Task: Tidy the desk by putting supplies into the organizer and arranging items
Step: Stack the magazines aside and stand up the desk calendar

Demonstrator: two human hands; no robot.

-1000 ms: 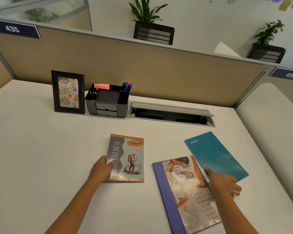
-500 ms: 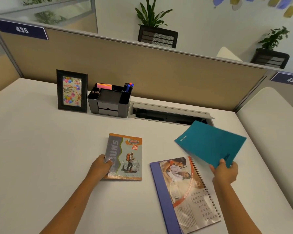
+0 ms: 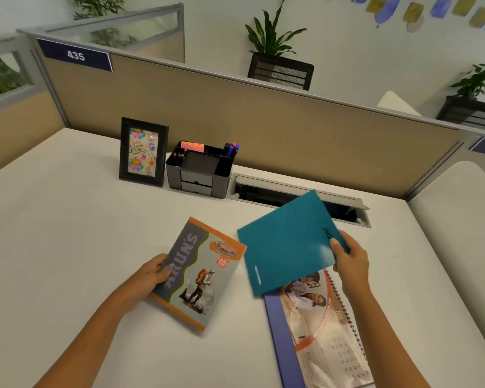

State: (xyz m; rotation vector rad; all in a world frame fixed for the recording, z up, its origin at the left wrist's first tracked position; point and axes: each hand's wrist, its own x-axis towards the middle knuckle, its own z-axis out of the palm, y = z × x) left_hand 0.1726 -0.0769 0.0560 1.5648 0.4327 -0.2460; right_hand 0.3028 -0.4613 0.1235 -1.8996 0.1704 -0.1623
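Teal folder [image 3: 286, 242]: right hand [image 3: 350, 261] fingers clamped on one corner; may slip. Notebook [image 3: 199, 273]: left hand [image 3: 154, 271] fingers clamped on edge, tilted; may drop onto worktop [image 3: 67, 233].

Desk [image 3: 67, 247]: white, matte, fills foreground.
Partition [image 3: 263, 130]: tan fabric, grey metal trim, along desk's far edge.
Sign [image 3: 74, 55]: navy, "435", top left of partition.
Cable tray [image 3: 297, 197]: grey, lid raised, recessed in desk by partition.
Wall [image 3: 347, 51]: white, blue and yellow shapes top right.
Plants [image 3: 272, 32]: leafy, in dark planters behind partition.
Glass screen [image 3: 118, 29]: upper left, metal frame.
Light: soft, even.
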